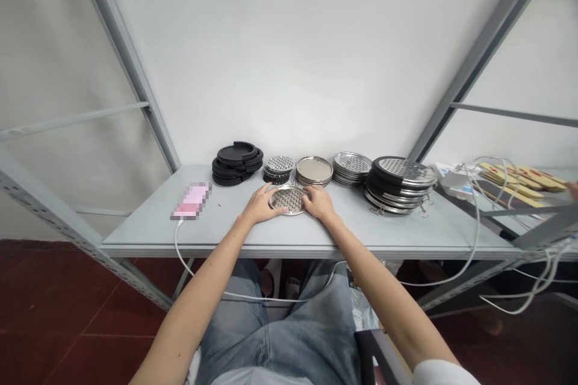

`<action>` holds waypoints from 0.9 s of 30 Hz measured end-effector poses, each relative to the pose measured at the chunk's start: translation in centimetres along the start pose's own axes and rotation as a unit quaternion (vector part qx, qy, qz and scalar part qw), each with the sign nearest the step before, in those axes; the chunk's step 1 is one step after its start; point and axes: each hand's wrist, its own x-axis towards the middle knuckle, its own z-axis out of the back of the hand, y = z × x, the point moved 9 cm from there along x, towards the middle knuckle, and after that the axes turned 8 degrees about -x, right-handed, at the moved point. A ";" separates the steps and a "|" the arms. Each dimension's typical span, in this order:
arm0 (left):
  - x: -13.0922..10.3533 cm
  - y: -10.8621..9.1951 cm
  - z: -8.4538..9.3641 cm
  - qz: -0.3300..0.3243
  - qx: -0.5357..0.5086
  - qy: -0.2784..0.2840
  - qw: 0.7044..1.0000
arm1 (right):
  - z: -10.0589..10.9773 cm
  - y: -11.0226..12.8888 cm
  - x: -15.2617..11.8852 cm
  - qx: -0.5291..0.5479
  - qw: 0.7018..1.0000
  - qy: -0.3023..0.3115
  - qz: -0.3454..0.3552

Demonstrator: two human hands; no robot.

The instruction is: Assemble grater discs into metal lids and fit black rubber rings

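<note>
A round perforated metal disc with a shiny rim (289, 200) lies flat on the grey table, between my two hands. My left hand (262, 203) grips its left edge, the thumb along the near rim and the fingers at the far side. On the opposite edge, my right hand (319, 202) has its fingers bent over the rim. Just behind stand a stack of small perforated metal discs (279, 163) and a stack of plain metal plates (315, 169). A stack of black rings (238, 159) is further left.
To the right are rimmed mesh discs (352, 163) and a taller pile of black-and-metal round pieces (400, 177). A pixelated phone (193, 200) trails a white cable (180, 252) over the table edge. Yellow pieces (519, 183) lie beyond the right shelf post.
</note>
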 end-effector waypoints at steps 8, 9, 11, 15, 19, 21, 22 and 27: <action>0.2 -0.1 -0.2 -0.015 0.001 0.005 1.000 | -1.4 -3.2 0.4 0.153 0.983 0.010 -0.098; 0.3 -0.2 -0.3 -0.017 0.001 0.011 1.000 | -1.5 -3.5 0.4 0.170 0.980 0.006 -0.104; 0.3 -0.5 -0.5 -0.029 0.000 0.025 0.999 | -1.5 -3.8 0.4 0.193 0.975 -0.003 -0.109; 0.4 -0.7 -0.5 -0.030 -0.009 0.032 0.999 | -1.5 -3.9 0.4 0.220 0.969 -0.010 -0.108; 0.3 -0.5 -0.2 -0.021 -0.021 0.025 0.999 | -1.3 -3.7 0.4 0.236 0.967 -0.016 -0.097; 0.2 -0.5 -0.1 -0.023 -0.029 0.021 0.999 | -1.3 -3.5 0.3 0.235 0.968 -0.015 -0.092; 0.1 -0.5 0.0 -0.022 -0.032 0.019 0.999 | -1.3 -3.5 0.3 0.233 0.968 -0.011 -0.090; 0.0 -0.4 -0.1 -0.019 -0.029 0.015 0.999 | -1.4 -3.2 0.3 0.221 0.972 -0.002 -0.082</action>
